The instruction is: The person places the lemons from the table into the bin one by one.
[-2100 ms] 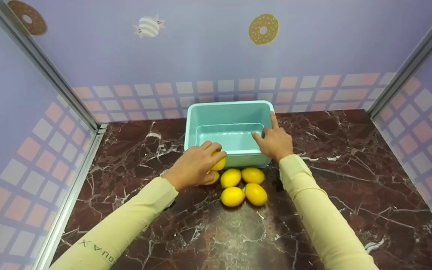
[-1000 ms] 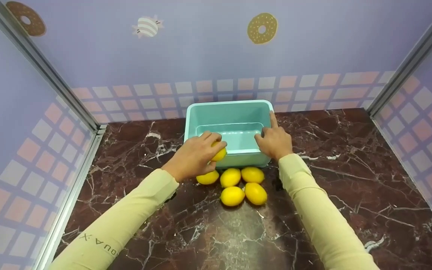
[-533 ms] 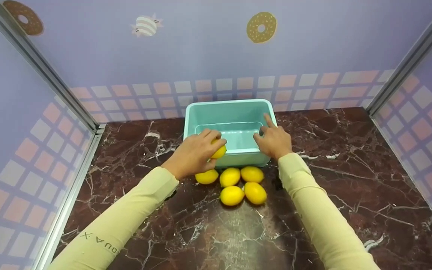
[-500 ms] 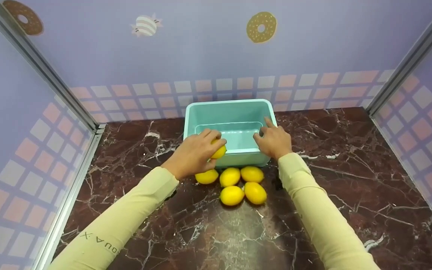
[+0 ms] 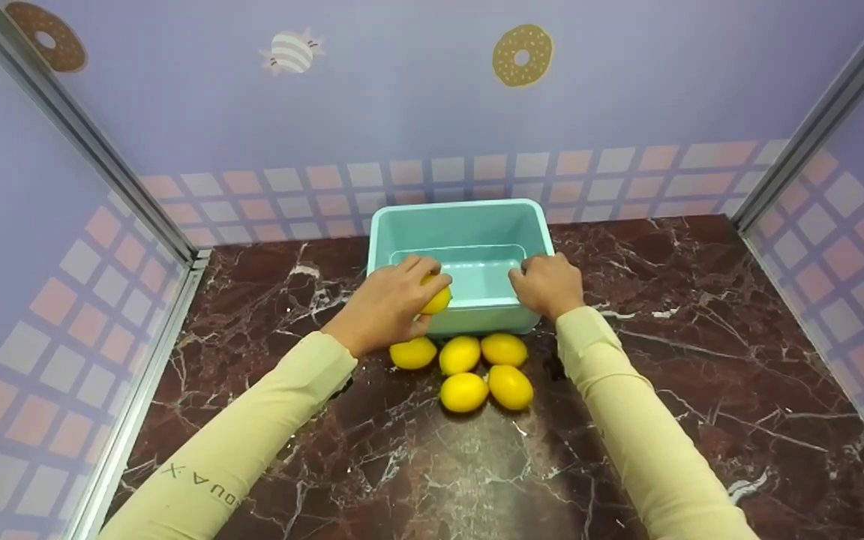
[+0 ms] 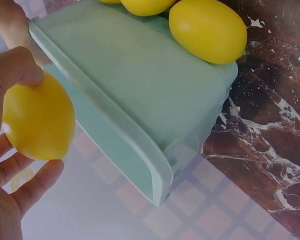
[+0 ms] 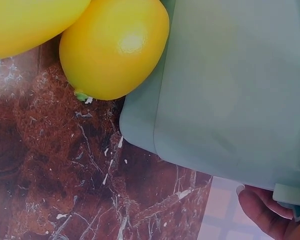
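Note:
My left hand (image 5: 387, 300) holds a yellow lemon (image 5: 438, 298) over the near left rim of a pale teal plastic bin (image 5: 477, 320). In the left wrist view the thumb lies on top of that lemon (image 6: 42, 120), with fingers spread beneath it. At the bin's right side, my right hand (image 5: 554, 286) grips the rim near the front corner; its fingertips (image 7: 260, 212) curl beside the outer wall in the right wrist view. Several more lemons (image 5: 464, 392) lie on the counter just in front of the bin. Only the bin's bare floor shows inside.
The dark red marble-patterned counter (image 5: 702, 360) extends on both sides. Behind the bin stands a lilac wall (image 5: 417, 97) with pink and white squares. Side panels (image 5: 19, 247) with metal edging close in left and right.
The left hand has lifted its lemon slightly from the group, up to the rim, then stayed nearly still. The right index finger, earlier stretched along the rim, has curled in.

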`<state>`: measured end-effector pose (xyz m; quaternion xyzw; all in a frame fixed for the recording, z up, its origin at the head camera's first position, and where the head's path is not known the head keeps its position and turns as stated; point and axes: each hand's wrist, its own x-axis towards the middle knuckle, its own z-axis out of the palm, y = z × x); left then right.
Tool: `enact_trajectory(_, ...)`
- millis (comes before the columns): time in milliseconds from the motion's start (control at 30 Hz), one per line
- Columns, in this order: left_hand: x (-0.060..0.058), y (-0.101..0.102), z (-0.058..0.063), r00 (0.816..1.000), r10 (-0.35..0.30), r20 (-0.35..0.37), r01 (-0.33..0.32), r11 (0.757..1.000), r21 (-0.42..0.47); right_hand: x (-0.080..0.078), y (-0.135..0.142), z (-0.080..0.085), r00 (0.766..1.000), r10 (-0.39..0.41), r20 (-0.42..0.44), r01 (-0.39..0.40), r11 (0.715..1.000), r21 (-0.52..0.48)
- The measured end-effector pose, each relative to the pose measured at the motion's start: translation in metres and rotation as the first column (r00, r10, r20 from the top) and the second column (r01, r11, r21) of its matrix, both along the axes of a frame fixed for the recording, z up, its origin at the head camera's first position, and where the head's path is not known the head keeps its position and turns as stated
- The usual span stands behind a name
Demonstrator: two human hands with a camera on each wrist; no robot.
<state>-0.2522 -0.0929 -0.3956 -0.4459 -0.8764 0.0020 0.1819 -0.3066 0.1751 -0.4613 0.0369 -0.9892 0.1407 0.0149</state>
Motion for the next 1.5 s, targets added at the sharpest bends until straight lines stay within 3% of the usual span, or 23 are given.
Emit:
enact_trajectory(733,-0.013,0.003,0.007,0.999,0.049,0.021,-0.049,0.999,-0.002,0.000,0.001,-0.002,1.000,-0.001,-0.002,0.001,1.000,-0.016)
enact_trajectory(1500,-0.019,0.008,0.009,0.999,0.049,0.010,-0.049,0.999,0.004,0.001,0.000,0.000,1.000,-0.004,0.004,0.004,1.000,-0.009)
